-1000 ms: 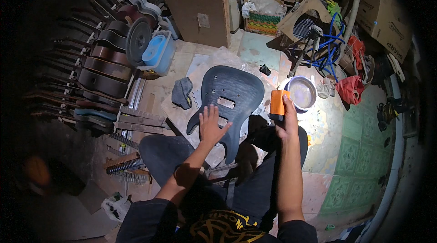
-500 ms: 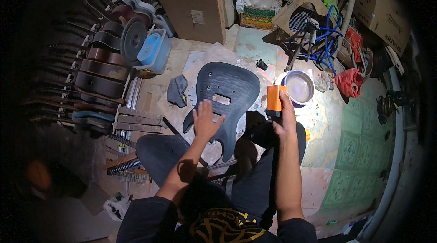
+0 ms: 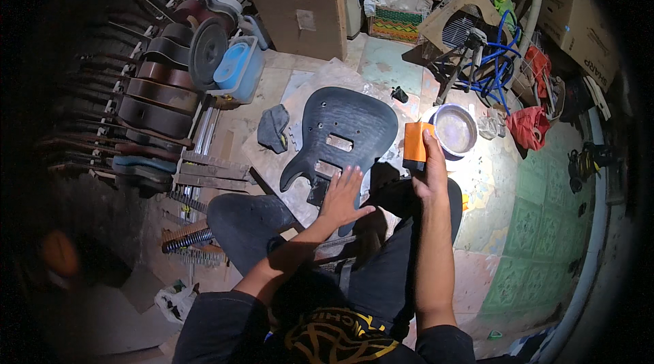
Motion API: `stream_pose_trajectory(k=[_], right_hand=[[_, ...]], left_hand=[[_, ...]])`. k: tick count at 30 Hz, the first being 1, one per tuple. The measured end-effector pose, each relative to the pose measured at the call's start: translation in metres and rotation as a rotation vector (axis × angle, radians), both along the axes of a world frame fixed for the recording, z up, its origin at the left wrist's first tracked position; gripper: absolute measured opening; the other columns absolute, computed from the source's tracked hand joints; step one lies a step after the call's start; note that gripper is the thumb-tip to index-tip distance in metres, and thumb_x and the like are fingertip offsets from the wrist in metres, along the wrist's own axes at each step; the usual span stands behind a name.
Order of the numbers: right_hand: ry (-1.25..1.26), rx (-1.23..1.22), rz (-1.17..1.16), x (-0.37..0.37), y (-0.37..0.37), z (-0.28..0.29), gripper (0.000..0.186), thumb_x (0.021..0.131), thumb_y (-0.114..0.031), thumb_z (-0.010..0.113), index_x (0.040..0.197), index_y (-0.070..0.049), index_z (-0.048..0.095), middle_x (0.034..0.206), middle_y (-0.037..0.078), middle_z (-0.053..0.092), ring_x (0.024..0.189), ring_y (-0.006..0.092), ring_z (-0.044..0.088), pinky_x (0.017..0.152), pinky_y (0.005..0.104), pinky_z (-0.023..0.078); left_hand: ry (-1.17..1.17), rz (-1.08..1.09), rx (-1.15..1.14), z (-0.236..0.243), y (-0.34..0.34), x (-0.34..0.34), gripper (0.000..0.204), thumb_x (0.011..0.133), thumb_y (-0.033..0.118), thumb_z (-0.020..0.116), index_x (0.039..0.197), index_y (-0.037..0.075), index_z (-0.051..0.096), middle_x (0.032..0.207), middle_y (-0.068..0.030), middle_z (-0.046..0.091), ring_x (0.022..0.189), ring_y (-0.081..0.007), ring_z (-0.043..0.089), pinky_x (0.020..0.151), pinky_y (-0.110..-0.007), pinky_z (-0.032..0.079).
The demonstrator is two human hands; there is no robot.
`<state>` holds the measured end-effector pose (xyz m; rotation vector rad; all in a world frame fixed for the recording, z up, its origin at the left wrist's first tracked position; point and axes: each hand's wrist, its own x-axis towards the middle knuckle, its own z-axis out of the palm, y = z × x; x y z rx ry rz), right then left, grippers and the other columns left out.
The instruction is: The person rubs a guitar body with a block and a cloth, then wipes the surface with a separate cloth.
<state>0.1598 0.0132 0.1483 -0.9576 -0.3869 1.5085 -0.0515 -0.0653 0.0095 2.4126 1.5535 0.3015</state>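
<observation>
Black guitar body [image 3: 351,118], head view: lies at twelve o'clock. Left hand [image 3: 340,198] should travel flat, with light, even pressure, following the contours. Its grip is unclosed: fingers slightly apart, holding nothing, laid over the guitar body's six o'clock end; firmness of contact cannot be told. Right hand [image 3: 431,172]: grip clamped around an orange-and-black block [image 3: 414,144] at one o'clock, apart from the guitar body.
</observation>
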Motion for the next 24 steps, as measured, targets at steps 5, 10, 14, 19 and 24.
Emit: stream_pose_trajectory(k=[5, 10, 14, 19, 24], right_hand=[[-0.008, -0.023, -0.005, 0.003, -0.002, -0.002, 0.029, 0.098, -0.029, 0.063, 0.119, -0.010, 0.058, 0.106, 0.003, 0.063, 0.094, 0.0130, 0.060, 0.079, 0.0297, 0.049], [0.004, -0.012, -0.006, 0.006, -0.002, -0.004, 0.028, 0.098, -0.029, 0.063, 0.118, -0.010, 0.059, 0.105, 0.003, 0.064, 0.094, 0.0129, 0.060, 0.079, 0.0296, 0.049], [-0.029, 0.002, -0.011, 0.005, 0.000, -0.008, 0.034, 0.097, -0.036, 0.064, 0.120, -0.011, 0.059, 0.104, 0.004, 0.067, 0.088, 0.0152, 0.065, 0.073, 0.0296, 0.052], [-0.020, 0.000, -0.023, 0.005, 0.001, -0.006, 0.034, 0.097, -0.035, 0.065, 0.120, -0.011, 0.060, 0.105, 0.004, 0.067, 0.089, 0.0149, 0.065, 0.073, 0.0302, 0.053], [-0.025, 0.005, -0.024, 0.009, 0.002, -0.010, 0.035, 0.096, -0.036, 0.066, 0.121, -0.011, 0.060, 0.105, 0.004, 0.066, 0.089, 0.0149, 0.064, 0.073, 0.0304, 0.053]], left_hand=[[0.018, 0.017, -0.001, 0.001, -0.021, -0.007, 0.096, 0.088, 0.068, 0.054, 0.150, -0.003, 0.035, 0.159, -0.0206, 0.029, 0.149, -0.0347, 0.024, 0.120, -0.054, 0.018], [0.051, 0.163, -0.067, 0.012, -0.021, -0.029, 0.098, 0.089, 0.068, 0.052, 0.152, -0.004, 0.031, 0.160, -0.0214, 0.028, 0.149, -0.0353, 0.023, 0.120, -0.054, 0.017], [0.112, 0.323, -0.049, 0.004, -0.010, -0.054, 0.099, 0.090, 0.069, 0.050, 0.154, -0.003, 0.027, 0.162, -0.0219, 0.024, 0.151, -0.0350, 0.020, 0.120, -0.053, 0.016], [0.043, 0.587, -0.146, -0.005, 0.006, -0.084, 0.101, 0.091, 0.069, 0.049, 0.155, -0.005, 0.022, 0.162, -0.0239, 0.021, 0.152, -0.0367, 0.017, 0.121, -0.052, 0.013], [0.060, 0.484, -0.072, 0.000, 0.003, -0.067, 0.105, 0.086, 0.068, 0.058, 0.152, -0.007, 0.027, 0.160, -0.0265, 0.024, 0.149, -0.0420, 0.020, 0.120, -0.055, 0.017]])
